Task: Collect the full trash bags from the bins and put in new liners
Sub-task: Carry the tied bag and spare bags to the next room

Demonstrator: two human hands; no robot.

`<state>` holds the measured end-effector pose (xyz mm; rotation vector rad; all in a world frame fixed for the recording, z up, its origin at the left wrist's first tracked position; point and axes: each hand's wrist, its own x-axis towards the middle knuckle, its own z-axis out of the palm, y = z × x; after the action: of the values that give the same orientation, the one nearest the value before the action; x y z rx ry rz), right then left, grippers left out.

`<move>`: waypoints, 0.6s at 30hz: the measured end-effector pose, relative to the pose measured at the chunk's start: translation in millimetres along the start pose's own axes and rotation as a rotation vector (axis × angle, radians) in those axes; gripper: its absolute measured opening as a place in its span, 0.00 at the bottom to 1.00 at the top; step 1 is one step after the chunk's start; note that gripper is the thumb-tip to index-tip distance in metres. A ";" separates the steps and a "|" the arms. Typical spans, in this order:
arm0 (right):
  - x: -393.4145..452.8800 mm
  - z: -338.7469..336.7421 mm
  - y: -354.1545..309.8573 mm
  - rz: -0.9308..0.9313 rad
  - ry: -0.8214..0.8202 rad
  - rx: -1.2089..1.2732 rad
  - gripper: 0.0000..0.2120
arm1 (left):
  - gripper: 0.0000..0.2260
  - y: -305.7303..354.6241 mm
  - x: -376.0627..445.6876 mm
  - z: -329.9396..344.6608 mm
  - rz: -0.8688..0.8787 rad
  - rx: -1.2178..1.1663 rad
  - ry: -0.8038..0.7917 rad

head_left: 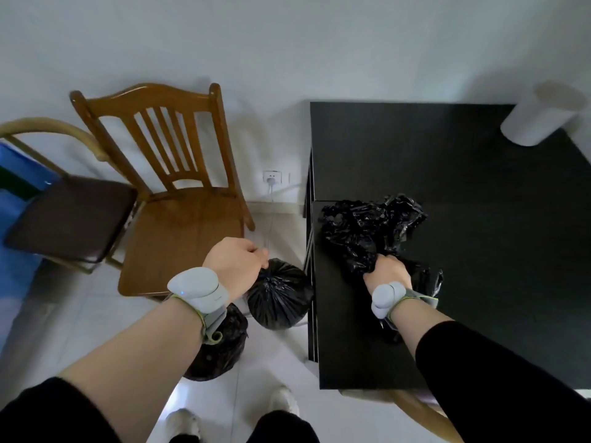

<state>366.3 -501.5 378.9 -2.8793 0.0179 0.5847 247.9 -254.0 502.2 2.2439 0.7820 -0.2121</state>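
My left hand (235,265) grips the gathered neck of a full black trash bag (279,297), which hangs above the floor beside the black table. Under my left forearm a second dark bag (220,350) sits on the floor, partly hidden. My right hand (387,271) is closed on a crumpled bundle of empty black liners (367,228) lying on the black table (479,193). Both wrists wear grey bands. No bin is clearly in view.
A wooden chair (179,199) stands left of the hanging bag, with a dark cushioned chair (70,215) further left. A white cylinder (543,115) stands at the table's far right corner. A wall socket (272,177) with a cable is behind. My shoes (284,401) are below.
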 end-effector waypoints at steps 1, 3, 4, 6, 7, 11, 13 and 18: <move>-5.5 0.1 -7.0 -0.045 0.020 0.019 0.10 | 0.15 -3.8 -2.5 -3.0 -0.012 -0.011 0.008; -19.1 -0.8 -23.6 -0.134 0.090 0.051 0.08 | 0.15 -14.1 -9.0 -10.4 -0.031 -0.041 0.031; -27.3 -1.4 -31.9 -0.187 0.129 0.061 0.07 | 0.15 -19.7 -12.4 -14.1 -0.042 -0.062 0.044; -46.3 -3.3 -51.7 -0.300 0.183 0.075 0.07 | 0.15 -32.7 -21.8 -24.5 -0.071 -0.097 0.071; -56.9 -4.6 -62.9 -0.352 0.193 0.071 0.06 | 0.14 -40.1 -28.1 -31.0 -0.087 -0.116 0.086; -103.1 -8.1 -111.4 -0.550 0.160 0.041 0.14 | 0.15 -75.6 -57.6 -55.4 -0.131 -0.203 0.164; -132.3 -8.8 -140.1 -0.611 0.093 0.063 0.17 | 0.15 -100.2 -75.2 -69.1 -0.151 -0.293 0.199; -210.1 0.3 -206.8 -0.642 -0.140 0.135 0.13 | 0.14 -164.1 -124.9 -105.4 -0.182 -0.459 0.318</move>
<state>183.3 -304.8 500.5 -2.4909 -0.8158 0.6113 42.0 -150.7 525.9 1.7903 1.0816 0.2268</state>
